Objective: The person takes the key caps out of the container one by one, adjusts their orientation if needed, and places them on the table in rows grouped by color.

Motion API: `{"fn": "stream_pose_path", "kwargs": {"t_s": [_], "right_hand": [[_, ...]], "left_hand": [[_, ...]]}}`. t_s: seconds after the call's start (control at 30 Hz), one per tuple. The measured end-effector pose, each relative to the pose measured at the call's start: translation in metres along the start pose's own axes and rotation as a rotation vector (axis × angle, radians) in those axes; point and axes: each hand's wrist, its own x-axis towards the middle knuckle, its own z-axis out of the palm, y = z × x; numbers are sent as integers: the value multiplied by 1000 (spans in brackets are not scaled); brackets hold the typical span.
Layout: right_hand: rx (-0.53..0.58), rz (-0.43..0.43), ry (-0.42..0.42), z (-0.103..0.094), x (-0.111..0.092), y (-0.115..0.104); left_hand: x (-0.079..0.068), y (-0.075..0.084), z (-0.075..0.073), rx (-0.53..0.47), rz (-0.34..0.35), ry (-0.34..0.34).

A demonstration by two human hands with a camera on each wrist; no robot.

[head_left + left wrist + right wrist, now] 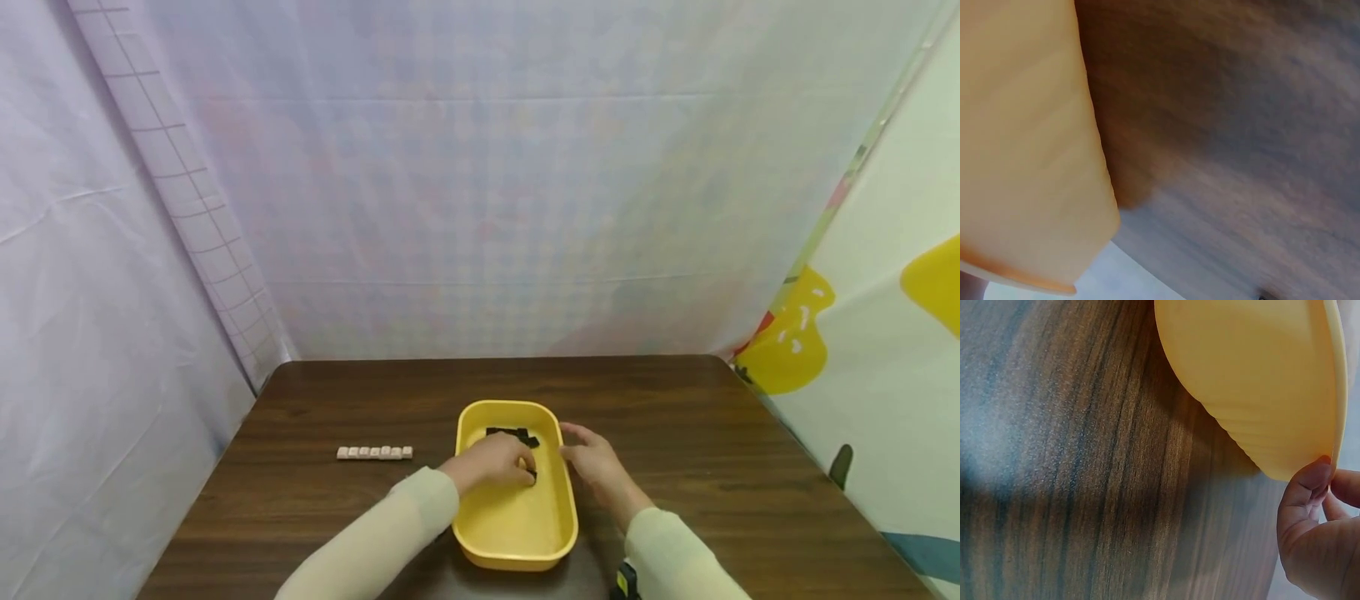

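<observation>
A yellow plastic basin (517,525) stands on the table, with several small black pieces (513,434), which look like keycaps, at its far end. My left hand (495,461) reaches inside over the left rim, fingers curled; a small dark piece shows at its fingertips, partly hidden. In the left wrist view only the basin's outer wall (1029,144) and the table appear, not the working fingers. At the basin's right side, my right hand (600,468) holds the rim. The right wrist view shows its bent thumb (1315,478) against the outer wall, beside the rim.
Left of the basin, several white keycaps (375,452) lie in a straight row on the dark wood table (660,408). Pale curtains (480,208) hang behind and beside the table. A small black object (626,579) sits by the right sleeve.
</observation>
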Motion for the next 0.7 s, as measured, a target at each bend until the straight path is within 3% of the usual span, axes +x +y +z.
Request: {"fn": "stream_pose_path", "kwargs": {"t_s": [0.13, 0.37, 0.7], "right_hand": [[10, -12, -5, 0, -1, 0], [14, -23, 1, 0, 0, 0], [-26, -3, -3, -1, 0, 1]], "left_hand": [[-2, 2, 0, -52, 9, 50], [-8, 2, -6, -423, -65, 116], [-16, 0, -11, -530, -62, 204]]}}
